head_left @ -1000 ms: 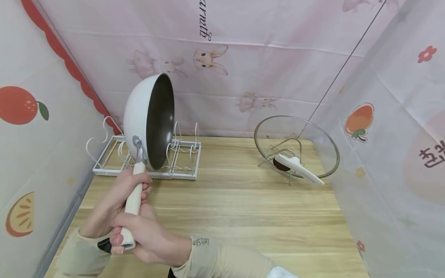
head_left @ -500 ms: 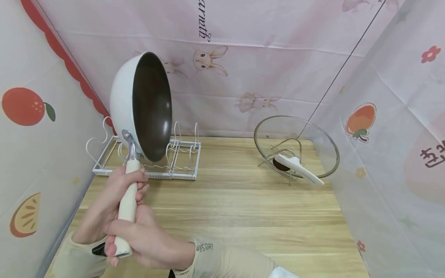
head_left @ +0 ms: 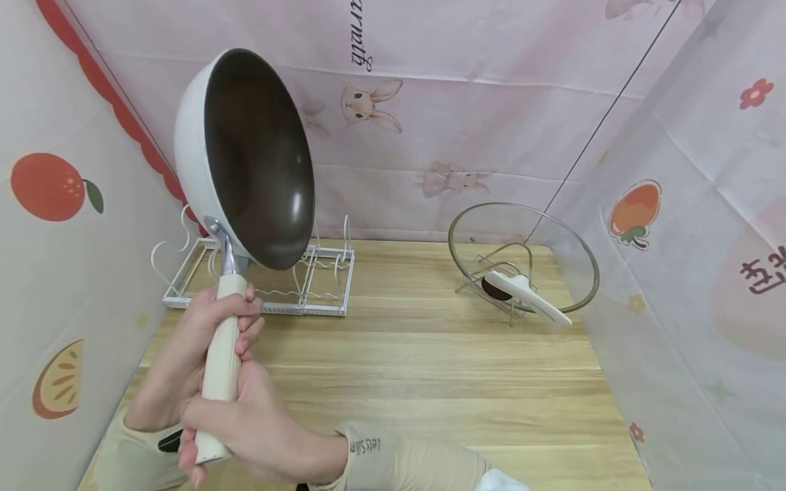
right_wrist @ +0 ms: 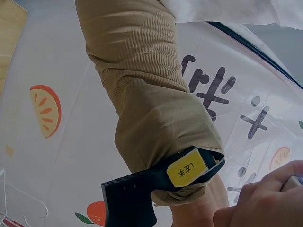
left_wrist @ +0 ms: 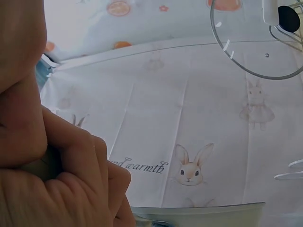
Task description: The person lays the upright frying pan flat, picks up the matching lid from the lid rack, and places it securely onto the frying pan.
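Note:
A deep wok-style frying pan [head_left: 260,164], white outside and dark inside, is held up above the white wire pan rack [head_left: 325,312] at the left. It stands on edge, its dark inside facing right and toward the head camera. My left hand [head_left: 199,331] grips the pale handle [head_left: 222,361] at its upper part, near the metal joint. Lower down, my right hand [head_left: 260,426] wraps round the handle's end. Curled fingers of the left hand [left_wrist: 71,165] fill the left side of the left wrist view. Part of the right hand [right_wrist: 270,203] shows in the right wrist view.
On the right of the wooden table [head_left: 430,368], a glass lid [head_left: 552,235] with a steel rim and white handle [head_left: 528,299] leans on a small wire stand [head_left: 512,317]. Printed cloth walls [head_left: 430,123] enclose the back and both sides.
The pan has risen away from the rack and shifted left, turning so that more of its dark inside shows. Both hands stay on the handle; the lid has not moved.

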`<act>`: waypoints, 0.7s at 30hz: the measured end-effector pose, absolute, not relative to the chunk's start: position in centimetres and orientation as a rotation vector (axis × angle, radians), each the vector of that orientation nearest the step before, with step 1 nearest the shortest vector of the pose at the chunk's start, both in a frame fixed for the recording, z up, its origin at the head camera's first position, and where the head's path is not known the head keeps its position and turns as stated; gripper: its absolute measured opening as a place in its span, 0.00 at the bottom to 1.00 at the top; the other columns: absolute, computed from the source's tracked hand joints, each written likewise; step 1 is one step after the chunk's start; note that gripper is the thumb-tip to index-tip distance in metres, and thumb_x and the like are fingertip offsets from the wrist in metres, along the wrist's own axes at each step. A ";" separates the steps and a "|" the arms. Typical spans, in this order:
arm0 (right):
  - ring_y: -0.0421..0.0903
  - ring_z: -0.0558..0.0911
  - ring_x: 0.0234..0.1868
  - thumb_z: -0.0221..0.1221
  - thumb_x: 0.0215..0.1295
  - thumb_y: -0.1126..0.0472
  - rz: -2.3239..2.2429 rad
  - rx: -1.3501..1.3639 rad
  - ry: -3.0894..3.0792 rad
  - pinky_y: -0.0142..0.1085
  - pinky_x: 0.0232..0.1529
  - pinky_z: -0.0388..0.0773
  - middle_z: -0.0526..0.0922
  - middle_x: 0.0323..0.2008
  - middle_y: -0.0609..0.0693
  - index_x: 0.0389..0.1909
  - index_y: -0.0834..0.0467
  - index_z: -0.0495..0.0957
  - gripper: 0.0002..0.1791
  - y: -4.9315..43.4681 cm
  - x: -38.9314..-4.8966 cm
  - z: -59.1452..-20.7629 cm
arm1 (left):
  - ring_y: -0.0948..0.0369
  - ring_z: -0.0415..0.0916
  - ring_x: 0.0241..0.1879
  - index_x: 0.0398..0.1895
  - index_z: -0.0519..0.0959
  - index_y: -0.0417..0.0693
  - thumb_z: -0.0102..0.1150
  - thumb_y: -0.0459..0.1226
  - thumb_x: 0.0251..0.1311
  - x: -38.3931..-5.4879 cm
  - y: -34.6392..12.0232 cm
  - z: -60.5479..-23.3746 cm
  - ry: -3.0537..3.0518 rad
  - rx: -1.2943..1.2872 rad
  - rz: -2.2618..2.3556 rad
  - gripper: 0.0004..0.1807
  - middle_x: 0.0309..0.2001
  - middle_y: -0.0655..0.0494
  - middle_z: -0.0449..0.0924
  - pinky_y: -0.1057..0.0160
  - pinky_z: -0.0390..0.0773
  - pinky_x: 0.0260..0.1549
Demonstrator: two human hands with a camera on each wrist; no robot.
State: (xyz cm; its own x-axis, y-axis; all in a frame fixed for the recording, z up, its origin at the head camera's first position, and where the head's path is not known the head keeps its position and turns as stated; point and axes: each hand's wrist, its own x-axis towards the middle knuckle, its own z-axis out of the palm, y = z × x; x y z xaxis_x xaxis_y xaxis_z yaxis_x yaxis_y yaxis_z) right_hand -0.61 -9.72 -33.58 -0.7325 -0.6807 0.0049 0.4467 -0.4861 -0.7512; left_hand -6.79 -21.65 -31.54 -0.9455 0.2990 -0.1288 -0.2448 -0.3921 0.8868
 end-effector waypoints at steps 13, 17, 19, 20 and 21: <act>0.38 0.74 0.08 0.49 0.55 0.85 -2.243 -0.673 1.161 0.37 0.08 0.74 0.71 0.12 0.71 0.34 0.75 0.63 0.08 -9.1 -0.5 -33.8 | 0.61 0.74 0.22 0.38 0.69 0.42 0.34 0.22 0.69 -7.3 -22.0 -31.5 1.206 0.154 2.404 0.12 0.27 0.54 0.73 0.67 0.79 0.23; 0.36 0.75 0.09 0.48 0.55 0.85 -2.232 -0.701 1.160 0.34 0.08 0.73 0.70 0.13 0.77 0.35 0.75 0.61 0.09 -8.9 -0.4 -33.8 | 0.60 0.72 0.24 0.38 0.69 0.38 0.31 0.21 0.69 -7.4 -21.8 -31.4 1.039 0.195 2.430 0.13 0.31 0.51 0.74 0.67 0.78 0.24; 0.35 0.75 0.09 0.48 0.55 0.85 -2.229 -0.717 1.160 0.35 0.08 0.73 0.69 0.14 0.79 0.36 0.76 0.61 0.09 -8.7 -0.4 -33.7 | 0.60 0.67 0.24 0.38 0.69 0.36 0.28 0.22 0.70 -7.5 -21.6 -31.4 0.893 0.229 2.451 0.14 0.31 0.50 0.72 0.68 0.76 0.23; 0.35 0.75 0.10 0.47 0.55 0.85 -2.231 -0.724 1.156 0.34 0.09 0.73 0.68 0.15 0.81 0.37 0.76 0.61 0.10 -8.7 -0.4 -33.7 | 0.60 0.64 0.23 0.38 0.69 0.36 0.26 0.23 0.71 -7.5 -21.4 -31.4 0.815 0.239 2.457 0.15 0.30 0.50 0.70 0.68 0.75 0.23; 0.35 0.76 0.10 0.47 0.54 0.86 -2.237 -0.724 1.151 0.35 0.08 0.73 0.68 0.14 0.81 0.38 0.76 0.61 0.11 -8.6 -0.4 -33.7 | 0.60 0.60 0.23 0.37 0.69 0.36 0.25 0.24 0.72 -7.6 -21.3 -31.3 0.740 0.245 2.460 0.16 0.29 0.50 0.67 0.69 0.74 0.22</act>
State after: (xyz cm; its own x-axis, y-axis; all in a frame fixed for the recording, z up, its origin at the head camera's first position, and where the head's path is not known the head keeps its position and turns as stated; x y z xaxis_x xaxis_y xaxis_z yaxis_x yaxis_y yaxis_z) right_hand -0.43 -8.63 -33.66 -0.7232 -0.6544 0.2207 0.2006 -0.5048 -0.8396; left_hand -7.59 -21.26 -31.35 -0.8300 0.5576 0.0144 -0.4571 -0.6946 0.5555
